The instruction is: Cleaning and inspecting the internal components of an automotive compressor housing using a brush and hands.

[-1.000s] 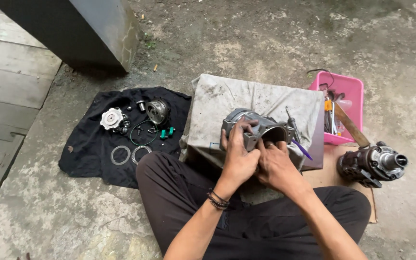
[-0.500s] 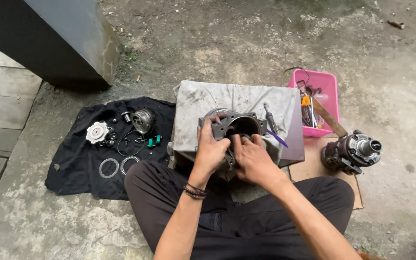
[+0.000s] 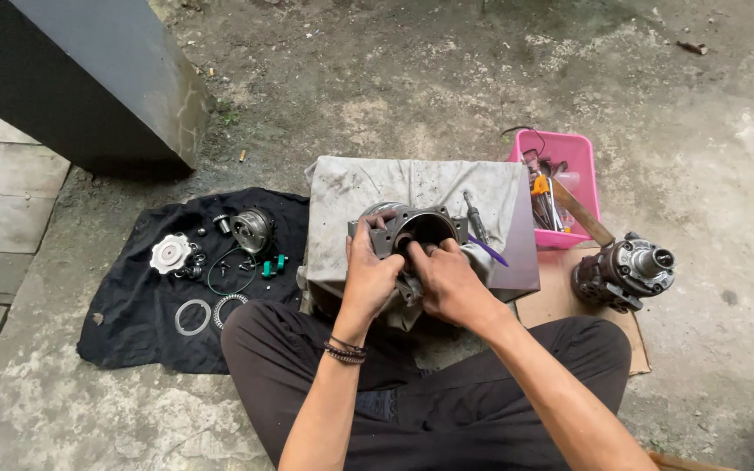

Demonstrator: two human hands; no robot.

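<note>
Both hands grip the grey metal housing (image 3: 416, 228), left hand (image 3: 368, 277) and right hand (image 3: 447, 281), with a pink tray (image 3: 579, 153) of tools beyond the right hand.

Pink tray (image 3: 579, 150), black cloth (image 3: 124, 323), grey housing (image 3: 416, 225).

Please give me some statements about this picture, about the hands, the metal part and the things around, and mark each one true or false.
1. The left hand grips the round metal housing at its side. True.
2. The right hand rests on the pink tray. False: its fingers are at the housing's opening.
3. Small parts lie on a black cloth to the person's left. True.
4. The housing sits on bare concrete. False: it is over a grey cloth.
5. The other metal assembly lies on cardboard. True.
</note>
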